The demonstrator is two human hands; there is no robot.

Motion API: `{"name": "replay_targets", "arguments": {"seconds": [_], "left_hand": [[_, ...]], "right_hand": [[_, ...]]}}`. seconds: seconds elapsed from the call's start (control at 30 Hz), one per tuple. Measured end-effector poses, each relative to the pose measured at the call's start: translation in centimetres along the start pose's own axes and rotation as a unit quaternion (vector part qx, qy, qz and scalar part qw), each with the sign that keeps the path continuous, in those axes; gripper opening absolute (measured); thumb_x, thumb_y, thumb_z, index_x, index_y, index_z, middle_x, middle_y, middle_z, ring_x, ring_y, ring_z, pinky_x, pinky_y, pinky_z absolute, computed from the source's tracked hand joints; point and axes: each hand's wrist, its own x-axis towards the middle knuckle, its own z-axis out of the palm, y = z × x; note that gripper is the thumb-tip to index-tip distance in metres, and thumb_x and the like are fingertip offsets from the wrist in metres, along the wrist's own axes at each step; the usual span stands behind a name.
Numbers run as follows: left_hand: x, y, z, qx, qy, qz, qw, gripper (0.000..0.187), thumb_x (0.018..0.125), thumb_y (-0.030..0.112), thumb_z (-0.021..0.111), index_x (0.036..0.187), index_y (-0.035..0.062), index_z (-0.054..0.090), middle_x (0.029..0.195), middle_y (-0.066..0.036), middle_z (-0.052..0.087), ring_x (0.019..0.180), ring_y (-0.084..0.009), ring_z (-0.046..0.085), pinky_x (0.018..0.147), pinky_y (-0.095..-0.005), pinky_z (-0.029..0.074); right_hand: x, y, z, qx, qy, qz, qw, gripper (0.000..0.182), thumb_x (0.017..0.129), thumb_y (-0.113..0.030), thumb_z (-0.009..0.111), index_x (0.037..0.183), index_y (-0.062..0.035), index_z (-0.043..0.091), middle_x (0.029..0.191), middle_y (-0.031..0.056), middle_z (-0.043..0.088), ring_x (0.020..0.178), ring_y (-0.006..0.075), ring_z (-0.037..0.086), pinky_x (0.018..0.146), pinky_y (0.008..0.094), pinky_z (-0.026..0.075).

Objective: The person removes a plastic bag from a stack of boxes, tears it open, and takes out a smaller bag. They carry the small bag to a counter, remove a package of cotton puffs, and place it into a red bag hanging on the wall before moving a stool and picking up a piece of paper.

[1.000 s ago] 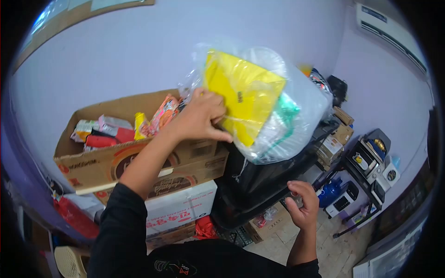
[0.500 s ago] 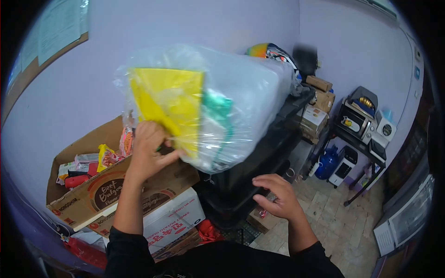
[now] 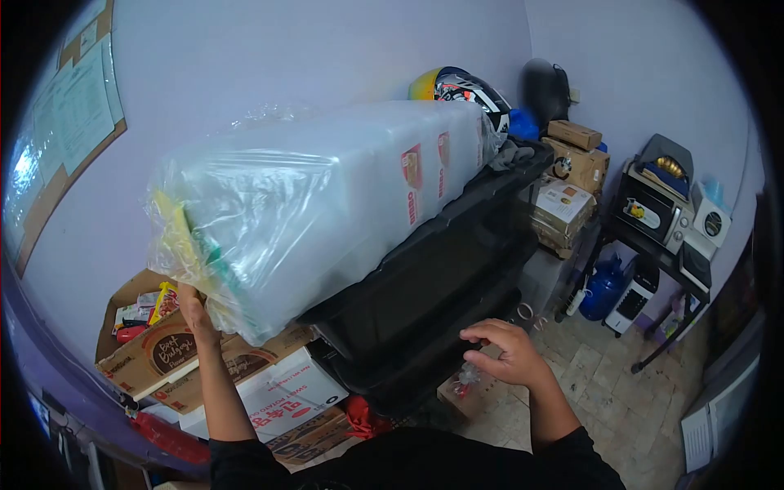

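A long clear plastic bag (image 3: 310, 204) of whitish contents with red printed labels lies on top of a black plastic storage bin (image 3: 408, 286). At its near left end, yellow and green pieces show through the crumpled plastic. My left hand (image 3: 194, 314) is at that end, gripping the bag from below, with its fingertips hidden by the plastic. My right hand (image 3: 505, 353) hovers in front of the bin, holding nothing, its thumb and fingers apart.
Cardboard boxes (image 3: 175, 351) with snack packets stand at the left, above a white carton (image 3: 286, 404). A helmet (image 3: 469, 90) sits behind the bag. Stacked boxes (image 3: 563, 208), a microwave (image 3: 649, 208) on a black stand and a blue water jug (image 3: 603, 286) are at the right.
The bag's near end has swung left and down, and its long labelled side now shows along the bin. My left hand has moved left and lower with it. My right hand stays apart.
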Motion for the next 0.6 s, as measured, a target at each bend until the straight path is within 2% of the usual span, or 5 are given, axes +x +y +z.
{"name": "replay_targets", "arguments": {"seconds": [0.1,0.13,0.17,0.27,0.6], "left_hand": [[-0.3,0.0,1.1,-0.049,0.111,0.007,0.993,0.07,0.088,0.053,0.037,0.118,-0.0084,0.05,0.117,-0.018,0.054,0.104,-0.0279,0.053,0.091,-0.0369,0.039],[-0.8,-4.2,-3.3,0.32,0.05,0.118,0.939,0.052,0.093,0.034,0.042,0.128,-0.0045,0.045,0.122,-0.017,0.054,0.108,-0.0276,0.055,0.092,-0.0399,0.043],[-1.2,-5.7,-3.4,0.327,0.049,0.115,0.937,0.052,0.093,0.034,0.042,0.128,-0.0045,0.045,0.122,-0.017,0.054,0.108,-0.0276,0.055,0.092,-0.0399,0.043],[-1.7,-6.1,-3.2,-0.075,0.12,0.016,0.99,0.045,0.089,0.026,0.048,0.122,-0.0037,0.049,0.112,-0.011,0.057,0.098,-0.0219,0.055,0.087,-0.0318,0.044],[-1.5,-4.6,-2.4,-0.084,0.077,-0.007,0.993,0.044,0.089,0.026,0.049,0.122,-0.0031,0.049,0.11,-0.01,0.057,0.097,-0.0209,0.055,0.086,-0.0312,0.044]], "right_hand": [[-0.7,2.2,-1.9,0.022,-0.005,0.032,0.999,0.03,0.076,-0.015,0.072,0.103,-0.0041,0.064,0.093,0.0082,0.065,0.08,0.0181,0.061,0.068,0.0279,0.049],[-0.8,2.9,-2.2,0.028,-0.009,0.029,0.999,0.03,0.076,-0.015,0.072,0.103,-0.0041,0.064,0.093,0.0082,0.065,0.08,0.0181,0.061,0.068,0.0279,0.049],[-1.0,3.6,-2.4,0.038,-0.008,0.034,0.999,0.029,0.076,-0.014,0.072,0.103,-0.0043,0.064,0.093,0.0079,0.065,0.08,0.0178,0.061,0.068,0.0276,0.048],[-1.0,5.0,-2.8,0.057,-0.014,0.036,0.998,0.029,0.076,-0.013,0.072,0.103,-0.0048,0.064,0.093,0.0075,0.065,0.08,0.0175,0.061,0.068,0.0272,0.048],[-1.1,7.3,-3.1,0.096,-0.036,0.042,0.994,0.029,0.077,-0.014,0.072,0.103,-0.0054,0.063,0.094,0.0077,0.065,0.081,0.0175,0.061,0.068,0.027,0.048]]}}
